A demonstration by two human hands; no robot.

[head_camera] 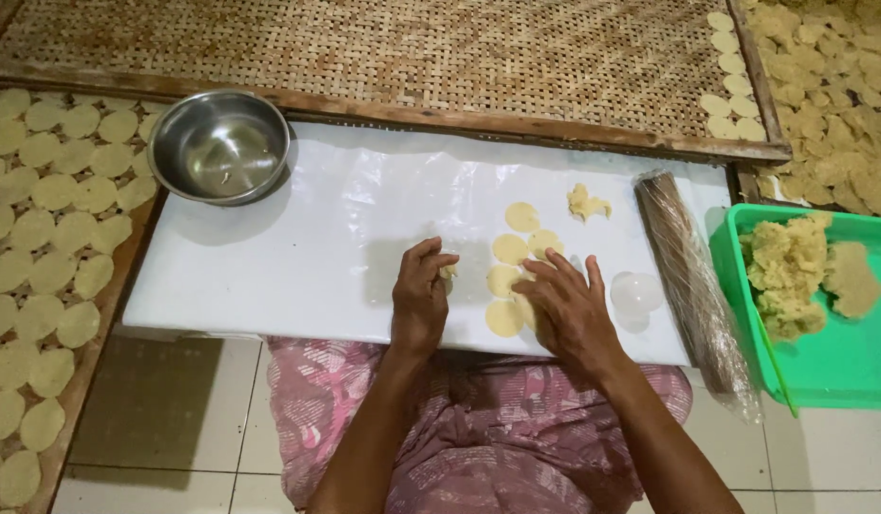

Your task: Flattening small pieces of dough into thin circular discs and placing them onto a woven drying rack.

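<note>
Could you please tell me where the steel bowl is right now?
The steel bowl sits at the far left corner of the white board, just below the woven tray.

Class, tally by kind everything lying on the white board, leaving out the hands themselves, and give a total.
Steel bowl: 1
Round dough discs: 5 showing; the right hand may cover more
Ragged dough scrap: 1
Dough bit pinched by the left hand: 1
Clear round cup: 1
Wrapped rolling pin: 1
Total: 10 showing
</note>
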